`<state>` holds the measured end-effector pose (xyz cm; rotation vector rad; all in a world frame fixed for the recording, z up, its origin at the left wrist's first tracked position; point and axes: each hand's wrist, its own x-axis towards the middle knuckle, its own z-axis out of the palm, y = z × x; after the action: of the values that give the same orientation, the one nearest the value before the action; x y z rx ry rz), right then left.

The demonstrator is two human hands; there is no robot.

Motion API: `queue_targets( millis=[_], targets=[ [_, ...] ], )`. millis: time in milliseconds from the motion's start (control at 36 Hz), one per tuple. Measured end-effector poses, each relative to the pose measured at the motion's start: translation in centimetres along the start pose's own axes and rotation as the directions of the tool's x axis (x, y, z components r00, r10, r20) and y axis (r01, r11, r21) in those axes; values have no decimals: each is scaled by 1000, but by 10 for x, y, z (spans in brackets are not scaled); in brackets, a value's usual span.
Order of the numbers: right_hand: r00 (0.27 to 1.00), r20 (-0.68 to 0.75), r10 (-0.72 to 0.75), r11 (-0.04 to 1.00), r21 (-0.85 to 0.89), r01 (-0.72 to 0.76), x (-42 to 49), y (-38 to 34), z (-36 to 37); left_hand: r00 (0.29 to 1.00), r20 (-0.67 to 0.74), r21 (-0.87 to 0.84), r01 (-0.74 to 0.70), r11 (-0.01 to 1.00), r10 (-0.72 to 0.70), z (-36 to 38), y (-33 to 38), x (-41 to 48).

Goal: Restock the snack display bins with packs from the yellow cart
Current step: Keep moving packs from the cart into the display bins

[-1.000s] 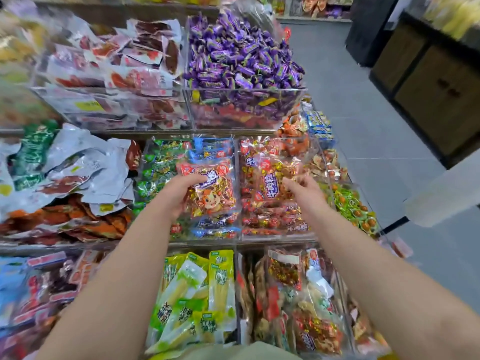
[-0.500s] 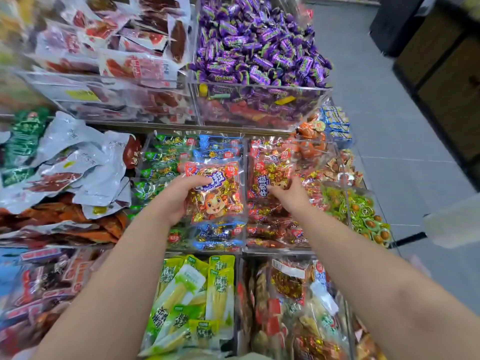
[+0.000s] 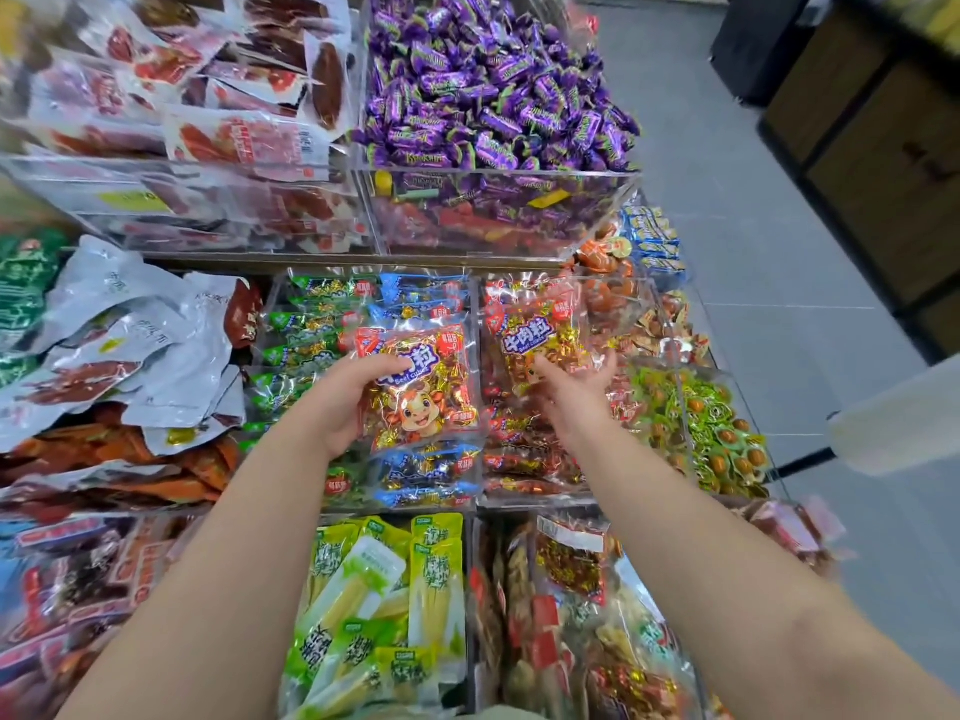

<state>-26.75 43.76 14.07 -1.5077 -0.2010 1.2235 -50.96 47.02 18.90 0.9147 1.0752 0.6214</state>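
My left hand [image 3: 343, 402] grips a red-and-gold beef cube pack [image 3: 421, 392] with a cartoon cow. It holds the pack above the clear middle-row bin [image 3: 374, 504] of green and blue packs. My right hand [image 3: 576, 381] reaches into the neighbouring bin [image 3: 530, 498] of red packs. There it holds a second beef cube pack [image 3: 540, 332] by its lower edge, thumb in front and fingers behind. The pack tilts over the red packs in that bin. The yellow cart is out of view.
Above is a bin of purple candies [image 3: 498, 96], with vacuum-packed meat [image 3: 208, 122] to its left. Green-yellow packs [image 3: 384, 605] fill the lower bin. White pouches [image 3: 130, 345] lie at left. A blurred white object [image 3: 893, 418] juts in over the grey floor at right.
Both hands have moved forward and up over the middle-row bins. The right hand has lifted its pack further back into the red-pack bin. My view has moved closer.
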Motion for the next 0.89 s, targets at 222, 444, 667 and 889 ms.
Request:
queue_targets(
  millis=[222, 444, 667, 889],
  targets=[
    [852, -44, -522, 364, -915, 176, 14, 16, -24, 998, -45, 27, 38, 999, -37, 1, -1, -1],
    [893, 226, -390, 214, -921, 327, 29, -6, -15, 992, -101, 50, 77, 996, -72, 11, 3, 0],
    [920, 64, -386, 460, -851, 252, 27, -5, 5, 992, -94, 58, 86, 995, -81, 21, 2, 3],
    [948, 27, -317, 444, -879, 173, 26, -1, 17, 989, -115, 24, 97, 995, -94, 22, 0, 3]
  ],
)
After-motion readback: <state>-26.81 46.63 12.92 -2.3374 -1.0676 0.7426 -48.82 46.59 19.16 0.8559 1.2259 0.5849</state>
